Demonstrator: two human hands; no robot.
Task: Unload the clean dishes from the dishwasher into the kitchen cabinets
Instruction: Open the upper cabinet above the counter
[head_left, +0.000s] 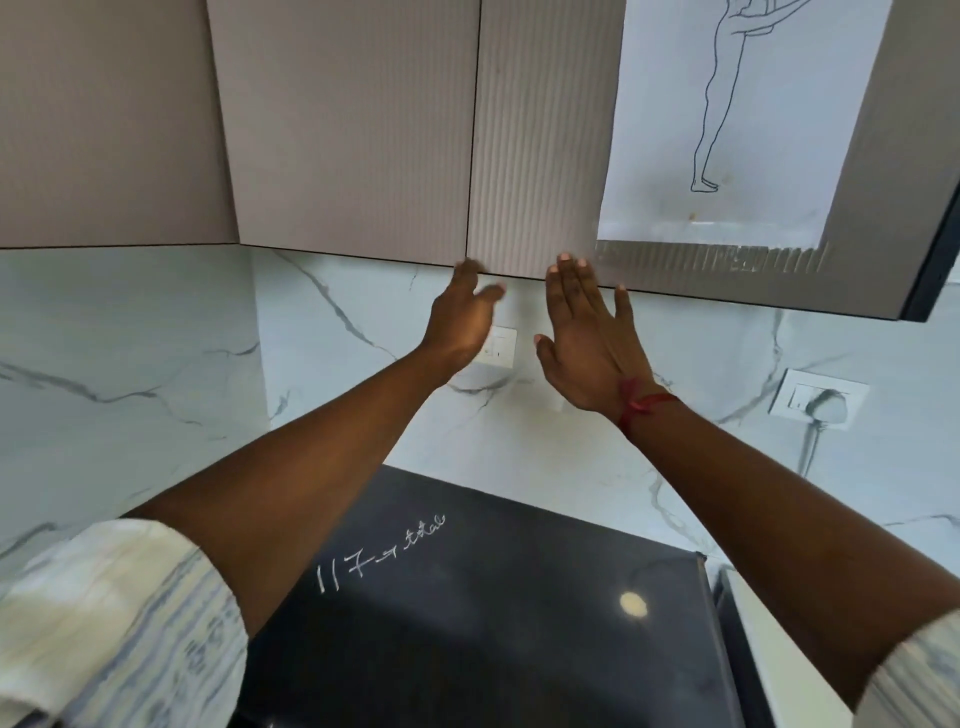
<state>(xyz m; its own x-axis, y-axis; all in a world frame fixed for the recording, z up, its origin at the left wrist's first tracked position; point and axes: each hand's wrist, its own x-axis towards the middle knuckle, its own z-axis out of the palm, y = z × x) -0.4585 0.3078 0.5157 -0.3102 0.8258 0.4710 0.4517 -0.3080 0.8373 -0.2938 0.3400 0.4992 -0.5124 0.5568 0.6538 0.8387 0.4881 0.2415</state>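
Two beige upper cabinet doors hang side by side, a smooth left door (353, 130) and a ribbed right door (540, 140), both closed. My left hand (462, 317) reaches up to the bottom edge where the doors meet, fingers straight and touching the underside of the edge. My right hand (587, 332) is raised flat beside it, fingertips at the lower edge of the ribbed door, a red thread on the wrist. Neither hand holds anything. No dishes and no dishwasher are in view.
A paper line drawing (727, 119) is taped on the ribbed door. The white marble backsplash (156, 374) carries a switch plate (501, 345) behind my hands and a socket (818, 400) at right. A black glossy appliance top (493, 623) with chalk writing lies below my arms.
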